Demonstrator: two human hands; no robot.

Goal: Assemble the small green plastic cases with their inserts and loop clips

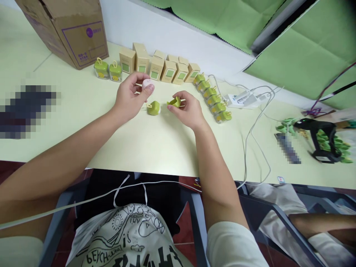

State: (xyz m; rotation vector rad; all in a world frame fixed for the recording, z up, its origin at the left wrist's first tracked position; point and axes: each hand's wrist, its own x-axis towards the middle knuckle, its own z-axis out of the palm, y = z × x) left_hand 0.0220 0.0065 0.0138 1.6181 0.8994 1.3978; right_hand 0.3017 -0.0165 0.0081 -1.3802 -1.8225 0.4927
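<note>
My left hand (130,96) is raised a little over the pale table (155,148), its fingers pinched round a small pinkish-white rounded piece (146,83). My right hand (187,109) rests on the table just to the right, fingers closed on a green cap-like piece (174,102) with a loop. Between the two hands a green little case (153,108) with a loop handle stands on the table, touched by neither hand.
Several small tan boxes (160,66) stand in a row at the back, two green cases (108,69) to their left, a big cardboard box (66,29) beyond. A line of green cases (213,98) runs right. White cables (256,122), a black scanner (319,137) and green loops lie at right.
</note>
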